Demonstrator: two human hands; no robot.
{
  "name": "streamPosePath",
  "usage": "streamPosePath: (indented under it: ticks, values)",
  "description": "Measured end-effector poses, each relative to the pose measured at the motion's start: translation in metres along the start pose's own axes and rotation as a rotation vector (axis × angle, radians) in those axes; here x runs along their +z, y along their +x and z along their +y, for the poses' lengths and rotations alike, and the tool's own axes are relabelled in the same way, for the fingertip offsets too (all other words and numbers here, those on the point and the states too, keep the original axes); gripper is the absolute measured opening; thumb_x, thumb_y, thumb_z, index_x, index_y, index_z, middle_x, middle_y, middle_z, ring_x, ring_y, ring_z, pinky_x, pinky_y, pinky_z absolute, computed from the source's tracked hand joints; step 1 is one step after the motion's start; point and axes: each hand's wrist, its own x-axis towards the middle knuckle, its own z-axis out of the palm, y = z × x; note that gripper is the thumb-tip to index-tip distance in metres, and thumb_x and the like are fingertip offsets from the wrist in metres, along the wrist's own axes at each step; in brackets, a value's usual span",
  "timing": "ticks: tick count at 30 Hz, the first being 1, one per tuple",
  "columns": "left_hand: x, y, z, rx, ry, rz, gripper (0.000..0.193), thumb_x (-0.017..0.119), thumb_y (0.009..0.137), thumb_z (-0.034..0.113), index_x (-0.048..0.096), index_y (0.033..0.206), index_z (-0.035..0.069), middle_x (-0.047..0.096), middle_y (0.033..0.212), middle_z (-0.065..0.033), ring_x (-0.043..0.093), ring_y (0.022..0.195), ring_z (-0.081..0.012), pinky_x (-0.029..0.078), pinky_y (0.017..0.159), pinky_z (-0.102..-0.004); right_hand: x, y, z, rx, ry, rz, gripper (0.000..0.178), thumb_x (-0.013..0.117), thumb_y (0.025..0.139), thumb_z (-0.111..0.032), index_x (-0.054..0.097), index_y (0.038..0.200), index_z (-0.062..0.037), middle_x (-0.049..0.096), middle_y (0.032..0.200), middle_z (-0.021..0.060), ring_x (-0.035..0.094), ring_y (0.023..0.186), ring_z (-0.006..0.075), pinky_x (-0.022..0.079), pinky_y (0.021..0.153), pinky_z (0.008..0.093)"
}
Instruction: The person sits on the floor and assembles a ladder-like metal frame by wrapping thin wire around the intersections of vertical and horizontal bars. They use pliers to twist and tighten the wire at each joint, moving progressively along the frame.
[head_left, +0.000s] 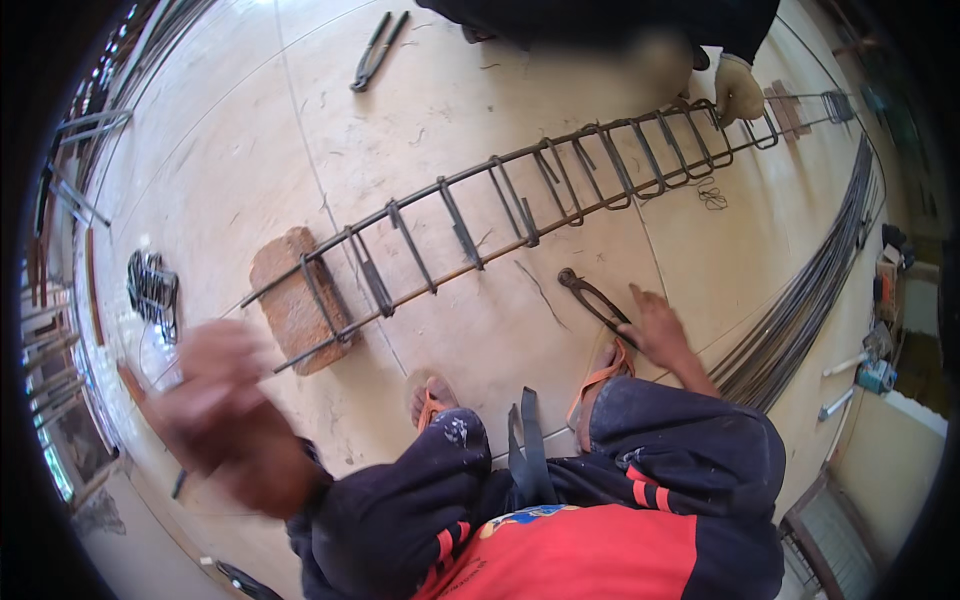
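My right hand (660, 332) is low over the floor beside a pair of dark pincers (595, 297). Its fingers are stretched out, and the thumb side meets the handle ends. Blurred by motion, my left hand (225, 375) is raised near the left end of a long rebar cage (460, 222); its fingers are smeared. Dark stirrups cross the cage's long bars at intervals. A reddish block (290, 300) props up its left end. At the far right end, a co-worker's gloved hand (738, 92) is on the cage.
Another long-handled pair of pincers (375, 55) lies at the far left. A bundle of stirrups (153, 290) rests on the left floor, and a sheaf of thin rods (810, 300) on the right. A short wire coil (710, 195) lies beside the cage. My sandalled feet are between me and it.
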Motion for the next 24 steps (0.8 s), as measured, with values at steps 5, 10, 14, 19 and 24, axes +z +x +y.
streamPosePath:
  ticks: [5,10,14,19,24]
  values:
    - [0.089,-0.100,-0.072,-1.004,-0.059,-0.557,0.031,0.062,0.091,0.021,0.060,0.113,-0.001,0.066,0.091,-0.0131,0.065,0.085,-0.0244,0.050,0.082,-0.0355,0.063,-0.003,-0.062,0.144,0.013,0.178,0.067,0.072,0.078,-0.027,0.045,0.136,-0.0061,0.051,0.116,0.0174,0.047,0.112,0.0352,0.044,0.089,0.0470]
    - [0.147,-0.162,-0.118,-0.482,0.279,-1.124,0.035,0.057,0.091,0.014,0.055,0.124,0.005,0.057,0.125,-0.0137,0.057,0.113,-0.0300,0.047,0.093,-0.0383,0.053,0.017,-0.038,0.145,0.124,0.146,0.052,0.071,0.078,-0.022,0.054,0.126,-0.0098,0.056,0.108,0.0122,0.055,0.102,0.0302,0.047,0.084,0.0435]
    - [0.180,-0.181,-0.168,-0.146,0.400,-1.005,0.043,0.054,0.082,0.005,0.054,0.125,0.004,0.053,0.128,-0.0132,0.048,0.123,-0.0290,0.044,0.100,-0.0376,0.042,0.022,-0.015,0.236,0.069,0.241,0.050,0.070,0.079,-0.019,0.055,0.126,-0.0106,0.056,0.107,0.0121,0.057,0.099,0.0307,0.049,0.083,0.0424]
    - [0.196,-0.177,-0.199,0.014,0.421,-1.090,0.032,0.055,0.077,0.008,0.062,0.109,0.002,0.058,0.113,-0.0082,0.050,0.114,-0.0235,0.043,0.096,-0.0346,0.036,-0.010,0.032,0.572,0.070,0.191,0.051,0.068,0.082,-0.018,0.052,0.130,-0.0098,0.055,0.112,0.0149,0.058,0.104,0.0326,0.051,0.081,0.0436]
    - [0.197,-0.174,-0.195,0.154,0.444,-1.094,0.024,0.056,0.079,0.012,0.064,0.100,0.007,0.060,0.097,-0.0035,0.054,0.100,-0.0184,0.042,0.085,-0.0318,0.053,-0.049,0.044,0.565,0.013,0.240,0.046,0.067,0.084,-0.019,0.054,0.127,-0.0059,0.055,0.113,0.0164,0.060,0.099,0.0343,0.050,0.082,0.0423]
